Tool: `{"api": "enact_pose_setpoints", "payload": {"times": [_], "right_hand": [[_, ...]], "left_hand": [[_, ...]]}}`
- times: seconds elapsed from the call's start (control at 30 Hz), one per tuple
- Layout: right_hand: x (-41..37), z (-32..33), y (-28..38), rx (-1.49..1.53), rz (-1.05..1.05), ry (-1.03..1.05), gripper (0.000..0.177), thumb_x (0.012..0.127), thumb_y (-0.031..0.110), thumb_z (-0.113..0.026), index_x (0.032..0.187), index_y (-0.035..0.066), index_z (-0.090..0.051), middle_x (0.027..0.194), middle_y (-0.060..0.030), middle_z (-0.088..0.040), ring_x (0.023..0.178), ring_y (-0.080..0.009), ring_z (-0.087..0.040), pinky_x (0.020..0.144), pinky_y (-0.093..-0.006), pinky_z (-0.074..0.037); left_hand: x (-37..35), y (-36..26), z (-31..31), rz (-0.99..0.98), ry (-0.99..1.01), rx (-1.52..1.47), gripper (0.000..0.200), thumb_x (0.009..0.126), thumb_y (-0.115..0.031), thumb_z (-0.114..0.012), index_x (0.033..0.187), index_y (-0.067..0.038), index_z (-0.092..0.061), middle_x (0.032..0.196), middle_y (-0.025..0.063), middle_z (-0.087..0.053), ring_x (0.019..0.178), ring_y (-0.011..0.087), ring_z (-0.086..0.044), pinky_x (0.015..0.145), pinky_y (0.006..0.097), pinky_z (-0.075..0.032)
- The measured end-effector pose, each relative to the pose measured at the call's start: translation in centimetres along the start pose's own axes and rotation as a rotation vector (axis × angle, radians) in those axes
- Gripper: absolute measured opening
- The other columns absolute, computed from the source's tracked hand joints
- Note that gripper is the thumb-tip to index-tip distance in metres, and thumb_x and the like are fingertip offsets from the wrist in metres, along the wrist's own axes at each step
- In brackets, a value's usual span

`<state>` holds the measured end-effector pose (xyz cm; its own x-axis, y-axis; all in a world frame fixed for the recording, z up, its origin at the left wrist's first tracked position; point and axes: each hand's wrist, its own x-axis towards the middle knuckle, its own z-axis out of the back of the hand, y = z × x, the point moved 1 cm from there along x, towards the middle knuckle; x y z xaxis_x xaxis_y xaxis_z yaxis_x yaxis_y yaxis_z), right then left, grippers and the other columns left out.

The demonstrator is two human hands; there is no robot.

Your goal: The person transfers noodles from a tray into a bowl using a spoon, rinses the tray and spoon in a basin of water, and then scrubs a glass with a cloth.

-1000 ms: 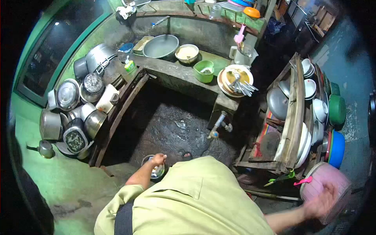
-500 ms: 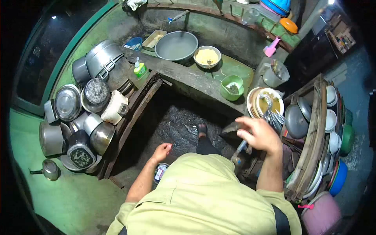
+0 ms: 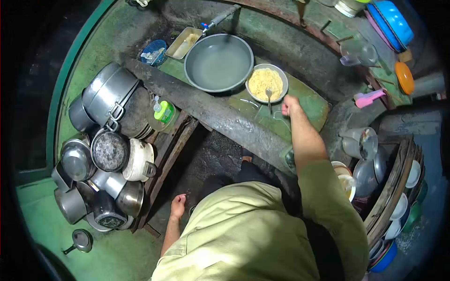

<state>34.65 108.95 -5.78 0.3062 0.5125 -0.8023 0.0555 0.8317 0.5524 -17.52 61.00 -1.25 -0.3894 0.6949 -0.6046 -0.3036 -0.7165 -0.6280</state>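
Note:
My right hand (image 3: 291,106) reaches over the concrete sink ledge, its fingers curled at the right rim of a metal bowl (image 3: 251,95). Whether it grips the rim or something small is hidden. Yellow shredded food (image 3: 263,80) fills the bowl, and a fork (image 3: 269,97) rests in it with its handle over the near rim. Left of the bowl stands a wide grey basin (image 3: 219,63) of cloudy water. Low beside my body hangs my left hand (image 3: 178,206), loosely closed, with nothing visible in it.
Stacked pots (image 3: 110,150) crowd the left counter near a green soap bottle (image 3: 163,111). A tap (image 3: 206,29) and a rectangular pan (image 3: 184,43) are behind the basin. At right, a wooden rack (image 3: 391,187) holds dishes. A pink dipper (image 3: 369,98) lies on the right ledge.
My right hand has moved forward from above the plates at right to the bowl's rim. My body and view have shifted closer to the sink. The left hand still hangs low.

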Motion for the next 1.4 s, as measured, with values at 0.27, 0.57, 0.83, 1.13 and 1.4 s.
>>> {"api": "enact_pose_setpoints", "payload": {"times": [0.27,0.57,0.83,1.13,1.4], "right_hand": [[13.3,3.4,-9.0,-0.709,0.256,-0.325,0.018,0.080,0.021,-0.060,0.083,0.004,-0.067,0.075,-0.0180,-0.064,0.067,-0.0301,-0.063,0.060,-0.0410,-0.050],[8.2,0.5,-6.0,-0.787,0.044,-0.294,0.036,0.084,0.017,-0.061,0.117,0.003,-0.060,0.120,-0.0200,-0.059,0.111,-0.0350,-0.058,0.091,-0.0406,-0.050],[4.7,-3.2,-10.3,-1.629,0.430,0.073,0.034,0.084,0.015,-0.061,0.114,0.002,-0.060,0.122,-0.0185,-0.056,0.115,-0.0358,-0.053,0.094,-0.0476,-0.045],[7.6,-0.9,-11.1,-1.502,0.325,0.069,0.030,0.086,0.015,-0.056,0.113,0.002,-0.057,0.099,-0.0166,-0.063,0.098,-0.0313,-0.061,0.086,-0.0474,-0.049],[1.9,7.4,-0.3,0.103,0.190,0.227,0.004,0.083,0.007,-0.055,0.085,0.006,-0.052,0.078,-0.0093,-0.059,0.074,-0.0232,-0.063,0.076,-0.0401,-0.053]], "left_hand": [[2.7,-8.7,1.4,-0.010,0.201,0.048,0.027,0.096,-0.023,-0.054,0.112,-0.002,-0.061,0.087,-0.0017,-0.060,0.076,0.0063,-0.051,0.071,0.0223,-0.044],[8.4,-15.1,3.0,-0.004,0.304,0.254,0.026,0.096,-0.023,-0.056,0.110,-0.001,-0.060,0.083,-0.0019,-0.060,0.074,0.0056,-0.051,0.068,0.0221,-0.043],[9.1,-13.2,3.3,0.057,0.292,0.156,0.026,0.096,-0.024,-0.055,0.107,-0.001,-0.061,0.083,-0.0009,-0.061,0.078,0.0077,-0.053,0.073,0.0240,-0.045],[6.5,-7.4,3.7,0.150,0.250,0.058,0.026,0.095,-0.024,-0.057,0.104,0.000,-0.061,0.086,0.0013,-0.063,0.081,0.0095,-0.056,0.076,0.0253,-0.045],[6.8,-9.0,0.9,0.093,0.245,-0.013,0.022,0.095,-0.025,-0.058,0.095,-0.002,-0.061,0.080,0.0002,-0.061,0.073,0.0088,-0.053,0.070,0.0253,-0.045]]}}
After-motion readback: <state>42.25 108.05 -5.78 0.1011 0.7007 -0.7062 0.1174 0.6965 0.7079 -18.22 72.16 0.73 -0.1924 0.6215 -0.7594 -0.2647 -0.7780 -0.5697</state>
